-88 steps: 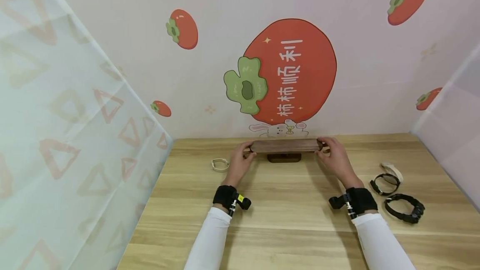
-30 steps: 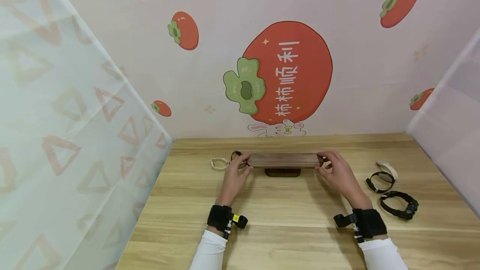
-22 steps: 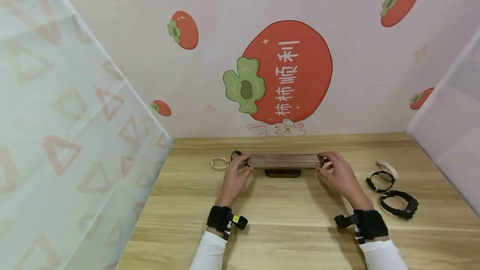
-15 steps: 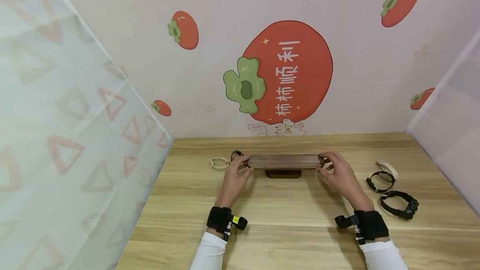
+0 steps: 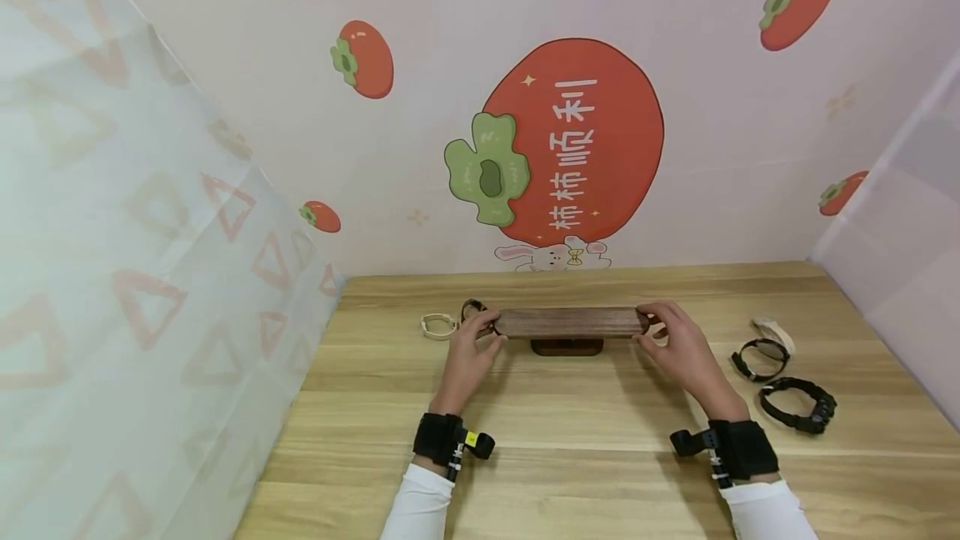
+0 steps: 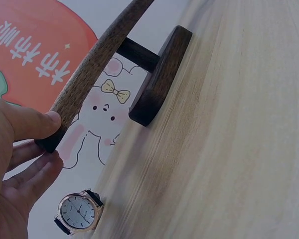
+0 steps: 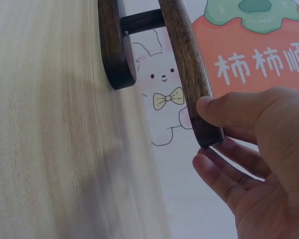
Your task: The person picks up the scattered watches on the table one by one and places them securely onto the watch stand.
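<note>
A dark wooden T-bar watch stand (image 5: 572, 323) stands upright on the table, its crossbar level on a short post above an oblong base (image 5: 567, 347). My left hand (image 5: 471, 354) pinches the crossbar's left end; in the left wrist view the thumb (image 6: 37, 122) lies on the bar and fingers touch its tip from the other side. At the right end, my right hand (image 5: 678, 348) grips the bar likewise, thumb (image 7: 224, 107) on its face. Behind the left fingers sits a dark-strapped watch (image 6: 78, 211) with a white dial, partly hidden in the head view.
A cream-coloured band (image 5: 438, 326) lies left of the left hand. Right of the right hand lie a pale band (image 5: 776, 332), a thin black watch (image 5: 761, 359) and a chunky black watch (image 5: 798, 407). A printed wall (image 5: 405, 248) rises at the table's (image 5: 570, 473) back edge.
Since the oldest frame, both hands have brought the stand nearer to me, and the dark-strapped watch has come into sight behind it. Over the last second, stand and hands stay nearly still.
</note>
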The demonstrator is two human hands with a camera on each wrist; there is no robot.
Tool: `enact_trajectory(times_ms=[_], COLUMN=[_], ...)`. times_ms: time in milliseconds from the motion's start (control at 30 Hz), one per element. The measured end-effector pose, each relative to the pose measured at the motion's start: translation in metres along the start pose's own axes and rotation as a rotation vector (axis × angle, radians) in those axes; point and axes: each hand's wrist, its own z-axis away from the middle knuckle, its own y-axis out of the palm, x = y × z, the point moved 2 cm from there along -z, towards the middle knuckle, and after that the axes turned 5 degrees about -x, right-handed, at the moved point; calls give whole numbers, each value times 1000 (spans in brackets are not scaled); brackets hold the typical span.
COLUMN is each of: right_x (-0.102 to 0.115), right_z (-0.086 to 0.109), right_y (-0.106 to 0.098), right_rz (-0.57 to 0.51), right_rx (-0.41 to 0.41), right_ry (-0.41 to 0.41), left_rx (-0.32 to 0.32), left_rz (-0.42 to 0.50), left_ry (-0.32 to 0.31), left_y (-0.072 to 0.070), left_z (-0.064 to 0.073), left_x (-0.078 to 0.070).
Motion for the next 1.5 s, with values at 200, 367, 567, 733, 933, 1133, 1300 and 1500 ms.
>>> enact_trajectory(times_ms=[200,367,567,733,933,1133,1300,1500], right_x=[3,3,3,3,2,1,-4,-17], right_z=[0,0,0,0,2,7,12,20], right_y=[-2,-1,-3,-6,-11,-21,-29,-38], right_rz=[-7,11,4,-4,9,42,64,95], right_rx=[17,20,39,54,53,49,65,73], right_ry=[21,16,29,37,39,40,55,62], left_rx=[2,0,2,6,-7,-18,-8,-2], left_rz=[-16,-37,-96,-120,-134,-113,-91,-74], left_ry=[3,24,46,31,50,67,37,44], left_y=[0,0,0,0,-1,-4,-6,-7], left_z=[0,0,0,1,1,3,5,4], left_x=[-2,-4,-6,-6,-8,-8,-4,-2])
